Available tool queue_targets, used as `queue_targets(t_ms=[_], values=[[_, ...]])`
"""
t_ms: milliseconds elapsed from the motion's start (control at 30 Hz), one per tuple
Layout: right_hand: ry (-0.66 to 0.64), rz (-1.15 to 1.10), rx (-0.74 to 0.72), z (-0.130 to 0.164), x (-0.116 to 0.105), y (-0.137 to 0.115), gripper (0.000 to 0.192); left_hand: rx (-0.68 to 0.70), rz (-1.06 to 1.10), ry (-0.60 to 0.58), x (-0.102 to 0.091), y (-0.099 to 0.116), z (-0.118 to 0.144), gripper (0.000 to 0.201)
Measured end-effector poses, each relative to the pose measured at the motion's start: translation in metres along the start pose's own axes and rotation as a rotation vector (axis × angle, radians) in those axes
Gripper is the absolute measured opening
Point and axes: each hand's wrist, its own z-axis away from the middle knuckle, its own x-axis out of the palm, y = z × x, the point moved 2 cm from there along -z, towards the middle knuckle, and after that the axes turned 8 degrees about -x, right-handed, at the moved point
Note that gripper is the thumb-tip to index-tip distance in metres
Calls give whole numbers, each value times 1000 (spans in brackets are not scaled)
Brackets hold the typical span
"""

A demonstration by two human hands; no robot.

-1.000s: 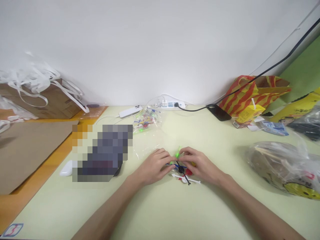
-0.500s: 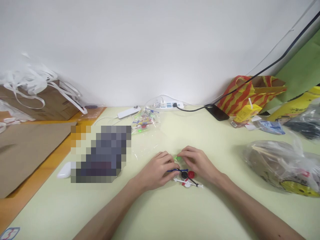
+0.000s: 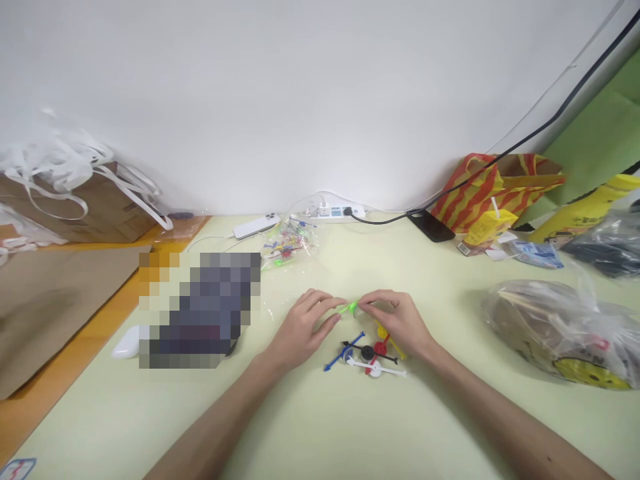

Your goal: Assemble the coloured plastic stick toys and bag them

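just below the frame's centre, the left hand (image 3: 300, 328) and right hand (image 3: 395, 323) each pinch one end of a small green plastic piece (image 3: 349, 308), held clear of the table (image 3: 320, 427), seemingly to keep it apart from the coloured sticks (image 3: 367, 353) lying just below.

A home desk: power strip (image 3: 333, 211), snack bags (image 3: 560, 330) and juice carton (image 3: 484, 230) against the wall.

Plain white wall (image 3: 300, 100) behind a pale yellow-green table (image 3: 325, 427).
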Motion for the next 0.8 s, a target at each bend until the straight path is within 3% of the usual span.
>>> queue_targets(t_ms=[233, 333, 433, 533, 633, 733, 800], values=[[48, -263, 112, -2, 2, 1, 17, 90, 100, 31, -3, 0, 1, 33], [-3, -333, 117, -1, 5, 0, 18, 148, 86, 68, 0, 0, 1, 35], [-81, -266, 62, 2, 8, -3, 17, 201, 82, 121, 2, -1, 0, 26], [-139, -81, -67, 5, 9, -10, 15, 215, 98, 136, 2, -1, 0, 18], [-182, 169, -321, 8, 7, -18, 16, 188, 104, 132, 2, -1, 0, 12], [-225, 383, -591, 10, 6, -23, 32, 161, 93, 146, 3, 0, 1, 7], [-232, 479, -691, 11, 8, -24, 38, 150, 98, 142, 4, 1, 2, 6]])
